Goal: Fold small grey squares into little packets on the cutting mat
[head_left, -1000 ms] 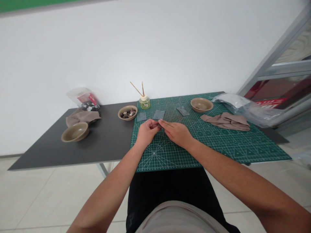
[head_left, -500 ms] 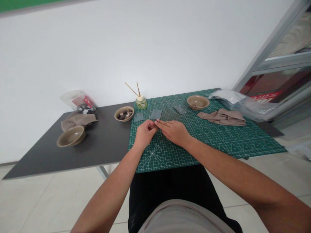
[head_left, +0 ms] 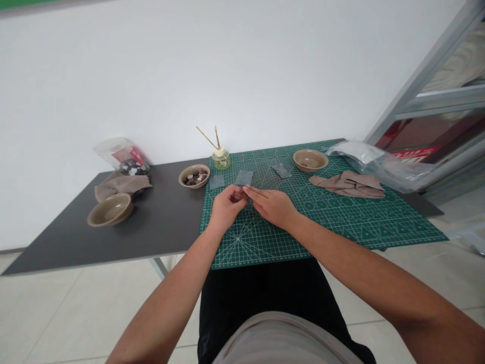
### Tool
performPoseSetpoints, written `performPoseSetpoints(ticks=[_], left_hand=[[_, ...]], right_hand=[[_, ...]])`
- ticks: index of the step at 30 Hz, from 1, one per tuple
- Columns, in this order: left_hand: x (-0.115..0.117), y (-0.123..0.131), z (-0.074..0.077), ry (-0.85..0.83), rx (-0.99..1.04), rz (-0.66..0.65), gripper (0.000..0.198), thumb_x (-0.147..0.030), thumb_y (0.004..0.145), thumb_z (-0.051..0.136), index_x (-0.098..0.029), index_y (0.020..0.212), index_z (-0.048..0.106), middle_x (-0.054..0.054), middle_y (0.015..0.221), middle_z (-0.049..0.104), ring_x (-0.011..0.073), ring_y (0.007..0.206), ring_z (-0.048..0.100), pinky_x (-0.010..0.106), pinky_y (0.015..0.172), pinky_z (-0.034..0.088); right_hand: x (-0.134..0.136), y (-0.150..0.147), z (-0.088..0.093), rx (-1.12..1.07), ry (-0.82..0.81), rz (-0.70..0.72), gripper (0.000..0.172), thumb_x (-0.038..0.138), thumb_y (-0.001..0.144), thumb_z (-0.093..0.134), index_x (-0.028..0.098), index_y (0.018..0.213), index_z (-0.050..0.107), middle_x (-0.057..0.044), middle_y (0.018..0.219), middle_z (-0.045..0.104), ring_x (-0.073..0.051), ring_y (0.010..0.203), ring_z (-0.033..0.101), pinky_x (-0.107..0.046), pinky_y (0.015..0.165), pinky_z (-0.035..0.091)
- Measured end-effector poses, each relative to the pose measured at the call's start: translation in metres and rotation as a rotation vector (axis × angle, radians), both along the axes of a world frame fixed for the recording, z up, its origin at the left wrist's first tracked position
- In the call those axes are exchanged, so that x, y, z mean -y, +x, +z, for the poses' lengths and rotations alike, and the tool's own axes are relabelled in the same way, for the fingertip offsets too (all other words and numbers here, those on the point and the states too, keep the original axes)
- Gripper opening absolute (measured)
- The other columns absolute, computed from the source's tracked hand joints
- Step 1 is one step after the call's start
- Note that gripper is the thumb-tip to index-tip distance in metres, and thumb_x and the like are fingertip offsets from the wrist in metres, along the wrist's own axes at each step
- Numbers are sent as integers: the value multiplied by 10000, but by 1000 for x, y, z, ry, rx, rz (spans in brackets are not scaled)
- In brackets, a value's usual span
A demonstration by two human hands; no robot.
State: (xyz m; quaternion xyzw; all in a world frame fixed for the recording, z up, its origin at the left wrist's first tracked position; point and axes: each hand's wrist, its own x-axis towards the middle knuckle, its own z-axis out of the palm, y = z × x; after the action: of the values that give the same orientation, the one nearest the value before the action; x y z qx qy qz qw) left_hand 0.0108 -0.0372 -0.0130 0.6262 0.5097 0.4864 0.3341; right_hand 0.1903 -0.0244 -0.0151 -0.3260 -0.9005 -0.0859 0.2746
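Over the green cutting mat [head_left: 333, 222], my left hand [head_left: 226, 205] and my right hand [head_left: 273, 205] meet fingertip to fingertip. Both are closed in a pinch, and whatever lies between the fingers is too small or hidden to make out. Just beyond the fingertips lies a small grey-blue flat packet [head_left: 244, 177]. A second such packet [head_left: 217, 182] is to its left, and a greyish clear packet [head_left: 281, 171] to its right. Left of the mat, a tan bowl [head_left: 181, 182] holds several dark and pale small stones [head_left: 195, 177].
A reed diffuser [head_left: 222, 158] stands at the mat's back left. Another bowl [head_left: 310, 161], a brown cloth [head_left: 348, 184] and clear plastic wrapping [head_left: 373, 162] are on the right. On the dark table [head_left: 151, 242] are a bowl [head_left: 110, 211], a cloth [head_left: 125, 186] and a bag of stones [head_left: 123, 154].
My hands stay together in nearly the same place, with only slight finger movement. The whole view has shifted a little.
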Motion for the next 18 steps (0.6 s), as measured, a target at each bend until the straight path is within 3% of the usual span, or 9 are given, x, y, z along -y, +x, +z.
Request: performPoseSetpoints(ticks=[4, 11, 18], left_hand=[[2, 0, 1, 33, -94, 34, 99, -169, 713, 640, -190, 695, 545, -67, 623, 514, 88, 587, 472, 220, 582, 374], [1, 0, -4, 13, 26, 63, 142, -301, 755, 686, -197, 778, 593, -46, 667, 575, 109, 622, 522, 238, 611, 404], [0, -1, -5, 15, 11, 66, 105, -272, 756, 678, -199, 794, 612, -46, 663, 578, 108, 614, 521, 237, 606, 396]], right_hand=[[-1, 0, -2, 19, -3, 27, 442, 120, 930, 472, 156, 1364, 549, -107, 1373, 588, -201, 1056, 693, -336, 865, 573], [0, -1, -2, 0, -65, -98, 428, 138, 937, 465, 98, 1356, 542, -121, 1263, 670, -209, 974, 721, -326, 805, 590], [0, -2, 0, 11, -48, -50, 422, 131, 934, 467, 117, 1347, 552, -115, 1291, 654, -198, 1029, 704, -317, 873, 568]])
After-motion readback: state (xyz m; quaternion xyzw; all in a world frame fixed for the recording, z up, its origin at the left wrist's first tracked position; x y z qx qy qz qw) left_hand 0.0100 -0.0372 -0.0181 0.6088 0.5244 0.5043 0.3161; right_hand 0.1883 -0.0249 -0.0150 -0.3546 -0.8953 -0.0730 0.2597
